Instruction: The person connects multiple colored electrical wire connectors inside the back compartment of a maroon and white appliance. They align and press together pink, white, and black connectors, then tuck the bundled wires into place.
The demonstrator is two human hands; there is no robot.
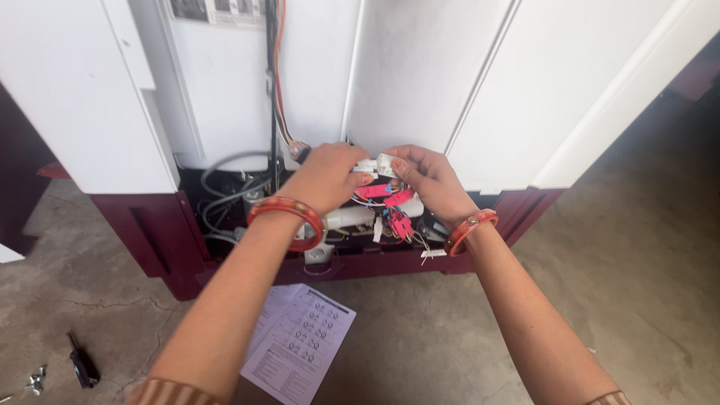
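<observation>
Cracked grey concrete floor (pixel 450 352) spreads under me, and a white appliance (pixel 420 82) with a dark red base (pixel 150 232) stands on it, its lower rear compartment open. From here I see both my hands up at that opening. My left hand (pixel 326 176) and my right hand (pixel 427 180) meet just under the white panel, and together they hold a small white connector (pixel 377 166); the fingertips of each hand are pinched on it, left grip on its left part, right grip on its right part. Just below the connector hang pink plugs (pixel 397 210) with thin coloured wires, and beside them sits a white cylinder (pixel 349 217). Grey hoses (pixel 225 195) curl in the left part of the compartment, and a bundle of black and orange cables (pixel 276 67) runs down the white back panel to it. Each wrist wears a red bangle (pixel 289 217). On the floor between my forearms lies a printed sheet (pixel 300 341), and well to the left lie a black tool (pixel 82 364) and some small metal bits (pixel 34 380).
</observation>
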